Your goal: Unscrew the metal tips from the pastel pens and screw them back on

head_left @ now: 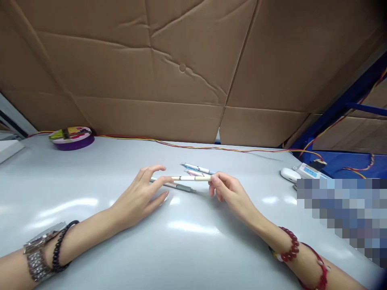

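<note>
My right hand (225,188) pinches the right end of a cream-and-white pen (189,178) between thumb and fingers, holding it level over the table. My left hand (143,195) is at the pen's other end with its fingers spread; one fingertip meets or overlaps that end, and I cannot tell whether it touches. Just below the held pen, a grey-green pen (183,187) lies slanted, its rear part partly behind my left fingers. Behind it rest a blue-and-white pen (198,168) and a pink pen (193,173), the pink one partly covered.
At the back left stands a round purple tin (74,143) with a fruit-patterned lid. Thin red and yellow wires (181,146) run along the rear edge before a cardboard wall (181,100). A white mouse-like object (290,175) and a white power strip (311,171) sit at right.
</note>
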`<state>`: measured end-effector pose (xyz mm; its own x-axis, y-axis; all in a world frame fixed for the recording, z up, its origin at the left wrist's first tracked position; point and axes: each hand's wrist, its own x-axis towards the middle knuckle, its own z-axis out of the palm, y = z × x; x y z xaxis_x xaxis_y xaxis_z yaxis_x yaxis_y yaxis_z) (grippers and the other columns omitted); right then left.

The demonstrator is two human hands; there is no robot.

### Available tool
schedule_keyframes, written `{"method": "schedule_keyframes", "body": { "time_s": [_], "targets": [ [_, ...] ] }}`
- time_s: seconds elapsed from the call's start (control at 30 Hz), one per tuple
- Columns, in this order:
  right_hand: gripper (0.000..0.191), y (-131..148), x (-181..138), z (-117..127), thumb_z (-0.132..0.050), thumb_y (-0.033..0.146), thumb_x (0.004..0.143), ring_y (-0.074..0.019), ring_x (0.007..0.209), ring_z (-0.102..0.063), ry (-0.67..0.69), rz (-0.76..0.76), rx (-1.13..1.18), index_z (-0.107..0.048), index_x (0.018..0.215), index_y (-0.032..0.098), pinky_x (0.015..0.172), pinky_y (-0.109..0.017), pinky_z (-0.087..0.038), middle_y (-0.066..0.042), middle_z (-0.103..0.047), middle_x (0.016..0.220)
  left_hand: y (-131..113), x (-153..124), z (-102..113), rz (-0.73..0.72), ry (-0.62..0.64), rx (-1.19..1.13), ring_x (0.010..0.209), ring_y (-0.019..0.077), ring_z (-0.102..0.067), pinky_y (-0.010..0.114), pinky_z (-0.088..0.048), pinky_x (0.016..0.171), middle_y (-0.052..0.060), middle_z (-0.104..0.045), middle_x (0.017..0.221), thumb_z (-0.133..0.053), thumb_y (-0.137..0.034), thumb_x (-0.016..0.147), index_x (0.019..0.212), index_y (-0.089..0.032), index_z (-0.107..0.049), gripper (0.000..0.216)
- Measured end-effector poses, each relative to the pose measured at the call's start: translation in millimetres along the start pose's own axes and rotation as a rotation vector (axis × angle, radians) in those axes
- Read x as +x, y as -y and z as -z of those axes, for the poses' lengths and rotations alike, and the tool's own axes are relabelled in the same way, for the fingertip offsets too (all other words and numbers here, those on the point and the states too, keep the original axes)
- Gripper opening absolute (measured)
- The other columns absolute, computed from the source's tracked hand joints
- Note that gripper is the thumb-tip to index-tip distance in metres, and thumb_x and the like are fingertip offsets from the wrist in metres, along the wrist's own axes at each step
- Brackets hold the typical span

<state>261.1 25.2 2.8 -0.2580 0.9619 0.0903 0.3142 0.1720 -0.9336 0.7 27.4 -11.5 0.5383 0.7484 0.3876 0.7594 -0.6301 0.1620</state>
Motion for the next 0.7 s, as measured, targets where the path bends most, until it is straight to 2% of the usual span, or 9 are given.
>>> {"method": "schedule_keyframes", "body": {
  "time_s": [0.1,0.17,0.33,0.5,0.57,0.7],
  "targets": [
    [0.024,0,-1,-1,-0.045,0.040,0.090,-0.0116,0.057,-0.045,0.024,0.033,-0.171,-0.056,0.085,0.020,0.052,-0.023,-0.034,0.002,-0.058,0.069,2,1,-1,0.039,0.113,-0.022,0.115,0.0295,-0.039,0.047,-0.042,0.091,0.009,-0.036,0.129,-0.044,-0.029,0.089,0.122,-0.029,-0.048,0.033],
    [0.019,-1,-2,-3,-0.048,0.036,0.089,-0.0122,0.057,-0.045,0.020,0.079,-0.348,-0.058,0.083,0.020,0.053,-0.023,-0.034,0.002,-0.057,0.067,2,2,0,0.045,0.152,-0.056,0.115,0.0282,-0.039,0.046,-0.041,0.093,0.008,-0.037,0.129,-0.044,-0.029,0.090,0.121,-0.029,-0.048,0.032],
    [0.012,-1,-3,0,-0.052,0.032,0.086,-0.0134,0.060,-0.048,-0.097,0.144,-0.616,-0.052,0.081,0.021,0.054,-0.024,-0.034,0.001,-0.058,0.070,0,4,2,0.048,0.136,-0.106,0.109,0.0250,-0.044,0.040,-0.043,0.089,0.007,-0.047,0.119,-0.045,-0.029,0.090,0.106,-0.025,-0.054,0.019],
    [0.015,-1,1,12,-0.039,0.029,0.092,-0.0164,0.074,-0.054,-0.172,0.159,-0.825,-0.052,0.094,0.022,0.053,-0.024,-0.034,-0.003,-0.059,0.089,-2,3,4,0.094,0.165,-0.139,0.108,0.0248,-0.045,0.035,-0.047,0.082,0.007,-0.045,0.120,-0.045,-0.034,0.090,0.095,-0.023,-0.054,0.015],
    [0.012,-4,2,16,-0.042,0.025,0.090,-0.0175,0.076,-0.055,-0.168,0.131,-0.905,-0.054,0.093,0.022,0.051,-0.024,-0.033,-0.003,-0.059,0.090,-3,3,4,0.101,0.188,-0.164,0.107,0.0241,-0.046,0.035,-0.047,0.081,0.007,-0.044,0.120,-0.044,-0.034,0.091,0.093,-0.023,-0.053,0.015],
    [0.010,-8,3,18,-0.046,0.019,0.085,-0.0160,0.068,-0.053,-0.094,0.079,-0.930,-0.055,0.082,0.022,0.051,-0.024,-0.032,-0.002,-0.060,0.080,-3,4,4,0.099,0.164,-0.204,0.105,0.0223,-0.047,0.032,-0.045,0.081,0.007,-0.046,0.117,-0.038,-0.031,0.094,0.089,-0.021,-0.050,0.016]
  ]
}}
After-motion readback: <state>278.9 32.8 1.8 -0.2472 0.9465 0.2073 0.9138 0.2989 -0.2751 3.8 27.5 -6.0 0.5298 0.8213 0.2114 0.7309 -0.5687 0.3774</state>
